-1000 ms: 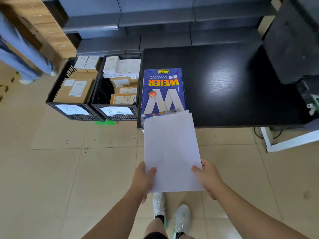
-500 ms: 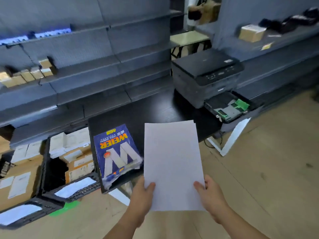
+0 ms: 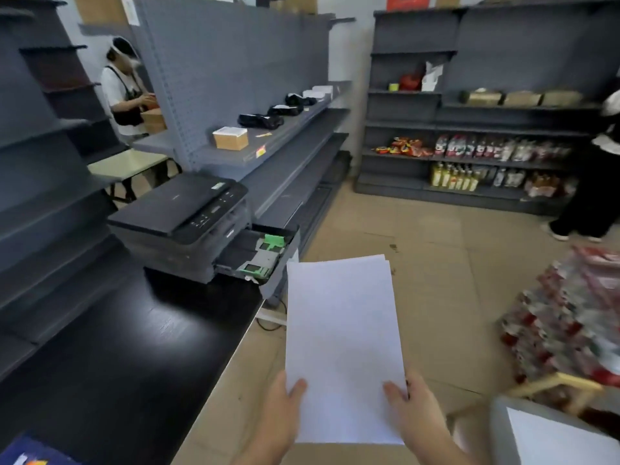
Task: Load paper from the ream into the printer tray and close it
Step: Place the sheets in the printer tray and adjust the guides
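I hold a thin stack of white paper (image 3: 342,344) upright in front of me, my left hand (image 3: 283,407) gripping its lower left edge and my right hand (image 3: 414,406) its lower right edge. The dark grey printer (image 3: 181,213) stands on the black table (image 3: 134,357), up and to the left of the paper. Its paper tray (image 3: 258,253) is pulled out toward me, with green guides showing inside. Only a corner of the blue ream (image 3: 30,453) shows at the bottom left.
Grey shelving (image 3: 275,142) runs behind the printer and along the far wall. One person (image 3: 127,92) stands at the back left and another (image 3: 590,182) at the right edge. Packaged goods (image 3: 570,317) lie on the floor at right. A box with a white sheet (image 3: 550,434) sits at bottom right.
My view has swung right and away from the ream, so the printer and its pulled-out tray now sit closer. Both hands keep the same grip on the paper.
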{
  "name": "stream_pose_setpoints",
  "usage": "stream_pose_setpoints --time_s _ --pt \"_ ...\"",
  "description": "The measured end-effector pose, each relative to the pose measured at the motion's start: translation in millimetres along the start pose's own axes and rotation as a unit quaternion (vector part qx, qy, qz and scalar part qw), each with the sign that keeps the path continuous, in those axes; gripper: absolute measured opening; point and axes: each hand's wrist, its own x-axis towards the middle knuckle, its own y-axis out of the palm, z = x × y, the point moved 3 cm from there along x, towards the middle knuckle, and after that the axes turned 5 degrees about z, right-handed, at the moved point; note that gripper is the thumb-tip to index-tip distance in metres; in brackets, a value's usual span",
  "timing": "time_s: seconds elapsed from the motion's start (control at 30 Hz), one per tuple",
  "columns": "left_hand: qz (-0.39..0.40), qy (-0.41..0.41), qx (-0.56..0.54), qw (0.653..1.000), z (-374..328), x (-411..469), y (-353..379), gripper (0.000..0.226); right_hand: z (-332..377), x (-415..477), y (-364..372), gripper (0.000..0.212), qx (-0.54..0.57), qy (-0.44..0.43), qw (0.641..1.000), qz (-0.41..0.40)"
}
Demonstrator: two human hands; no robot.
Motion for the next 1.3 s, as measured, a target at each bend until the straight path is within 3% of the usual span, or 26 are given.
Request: stream_pose_setpoints --time_s 0.33,0.4,0.6,0.73,1.1,1.3 --pt "0.127 0.024 0.083 0.988 -67 99 138 0.029 -13 71 -124 0.013 -0.022 0.057 0.991 -0.117" --pt "0.123 0.048 0.109 0.985 -88 122 159 0.019 -5 96 -147 0.014 -0.028 0.052 0.991 -0.124" --pt "0.101 0.061 0.089 0.989 -154 183 209 0.023 30 180 -198 0.012 -0.012 0.025 0.992 -0.126" --pt "0.084 0.048 0.071 0.993 -179 230 222 0.034 52 232 -210 0.013 0.008 0.025 0.993 -0.112" --pt "0.086 0.064 0.027 0.994 -257 400 208 0.015 135 419 -186 0.010 0.019 0.016 0.994 -0.104" --pt "0.029 0.053 0.022 0.998 -278 492 171 0.014 194 512 -151 0.014 0.001 -0.011 0.998 -0.062"
